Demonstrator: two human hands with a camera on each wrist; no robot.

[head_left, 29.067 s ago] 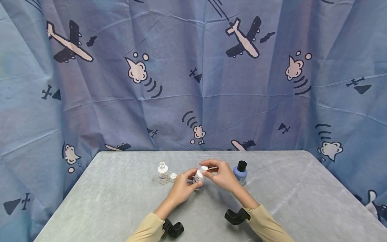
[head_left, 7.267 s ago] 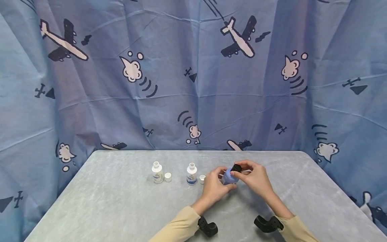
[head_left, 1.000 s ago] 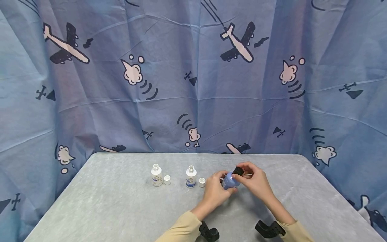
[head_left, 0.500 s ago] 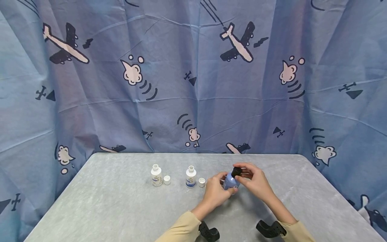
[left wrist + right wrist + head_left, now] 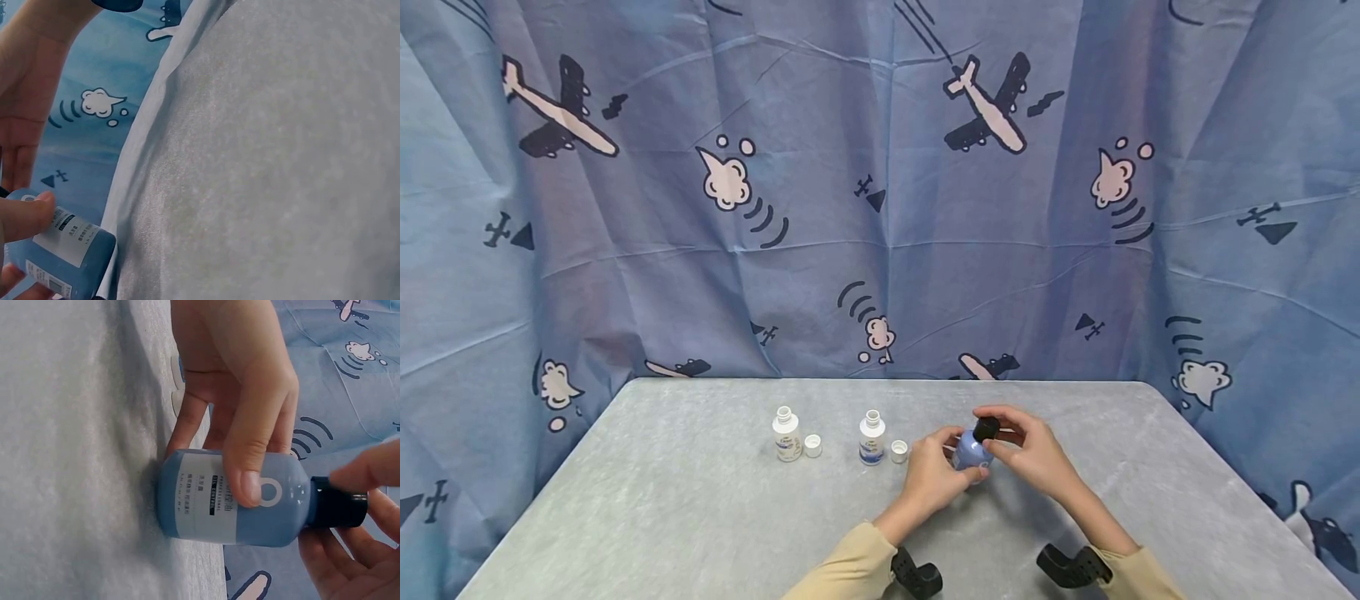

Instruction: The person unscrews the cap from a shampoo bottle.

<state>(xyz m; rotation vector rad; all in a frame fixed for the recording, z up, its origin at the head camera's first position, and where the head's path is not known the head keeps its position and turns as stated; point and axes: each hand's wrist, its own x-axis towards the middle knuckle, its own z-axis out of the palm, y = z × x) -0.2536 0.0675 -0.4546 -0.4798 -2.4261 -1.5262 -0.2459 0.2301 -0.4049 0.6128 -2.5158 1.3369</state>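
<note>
My left hand grips the body of a blue bottle, whose printed white label shows in the right wrist view. The bottle's black cap sits on its neck, and my right hand pinches it between thumb and fingers. In the left wrist view only the bottle's lower part and some fingers are visible. To the left stand two white bottles without caps, one in the middle and one farther left. A white cap and another white cap lie to their right.
A grey cloth-covered table carries everything. Behind it hangs a blue curtain printed with airplanes and clouds. Each wrist wears a black device, one on the left and one on the right.
Earlier, both hands held the middle white bottle; its cap now lies beside it and they hold the blue one. Over the last second, my right fingers shift around the black cap and the bottle tilts less.
</note>
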